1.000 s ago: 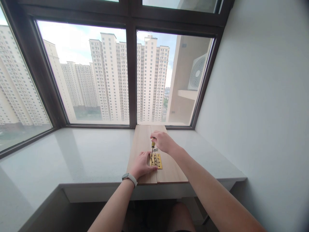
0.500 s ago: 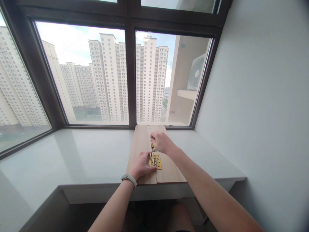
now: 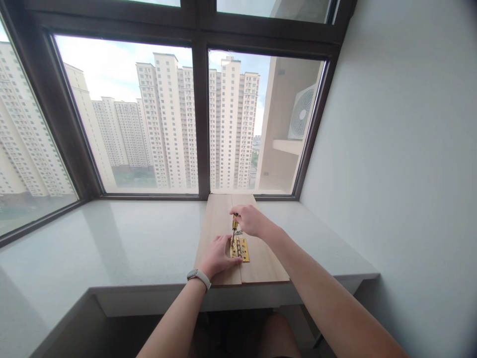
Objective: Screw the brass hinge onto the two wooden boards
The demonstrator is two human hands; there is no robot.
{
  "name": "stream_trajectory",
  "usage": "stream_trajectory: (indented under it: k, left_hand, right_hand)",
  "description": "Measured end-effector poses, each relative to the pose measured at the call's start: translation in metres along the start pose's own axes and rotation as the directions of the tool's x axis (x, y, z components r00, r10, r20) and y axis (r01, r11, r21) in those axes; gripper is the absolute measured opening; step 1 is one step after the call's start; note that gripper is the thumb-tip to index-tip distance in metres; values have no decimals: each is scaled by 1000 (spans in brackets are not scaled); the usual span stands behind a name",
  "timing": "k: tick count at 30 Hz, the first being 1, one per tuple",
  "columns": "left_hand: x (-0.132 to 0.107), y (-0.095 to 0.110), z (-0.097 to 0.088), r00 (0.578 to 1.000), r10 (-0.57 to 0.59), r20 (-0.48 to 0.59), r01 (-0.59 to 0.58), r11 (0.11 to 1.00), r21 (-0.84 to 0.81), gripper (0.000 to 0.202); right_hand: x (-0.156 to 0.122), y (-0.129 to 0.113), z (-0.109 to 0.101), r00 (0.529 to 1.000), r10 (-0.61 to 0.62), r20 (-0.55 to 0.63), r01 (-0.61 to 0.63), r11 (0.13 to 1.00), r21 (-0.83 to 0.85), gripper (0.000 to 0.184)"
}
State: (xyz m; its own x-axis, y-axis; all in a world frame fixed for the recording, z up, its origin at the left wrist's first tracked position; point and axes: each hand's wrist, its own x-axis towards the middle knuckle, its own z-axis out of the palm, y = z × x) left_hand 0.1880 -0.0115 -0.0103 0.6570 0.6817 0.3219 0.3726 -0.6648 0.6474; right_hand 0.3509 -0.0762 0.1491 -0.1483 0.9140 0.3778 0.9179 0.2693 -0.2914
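"So, starting leftmost: what is the left hand (image 3: pixel 216 258) doing?"

"Its thumb and fingers are gripping the edges of the brass-coloured butt hinge (image 3: pixel 244 248), which is lying open across the seam between two wooden boards (image 3: pixel 265 266)."

"Handling estimate?"

"Probably stiff and fairly light, its polished face slippery under side load. The leaf edges are likely offering the best hold, fingertips staying clear of the blade."

"Continuing right?"

"The screwdriver (image 3: pixel 234 223) is standing nearly upright, its tip meeting the left leaf. Small screws (image 3: pixel 239 232) are lying just beyond the hinge. The right hand (image 3: pixel 250 219) is gripping the screwdriver's handle."
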Motion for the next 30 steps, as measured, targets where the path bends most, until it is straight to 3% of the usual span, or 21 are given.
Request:
stream_trajectory:
  k: [10, 20, 30]
  left_hand:
    - [0, -1, 0, 1000, -8, 8, 8, 1000, 0, 82]
    - [0, -2, 1, 1000, 11, -1, -11, 1000, -9, 79]
    - [0, 0, 0, 1000, 5, 0, -5, 1000, -14, 79]
  right_hand:
    - [0, -8, 7, 993, 52, -107, -67, 987, -143, 15]
    - [-3, 1, 6, 999, -16, -37, 16, 1000, 12, 27]
    - [1, -5, 12, 996, 66, -65, -73, 991, -109, 18]
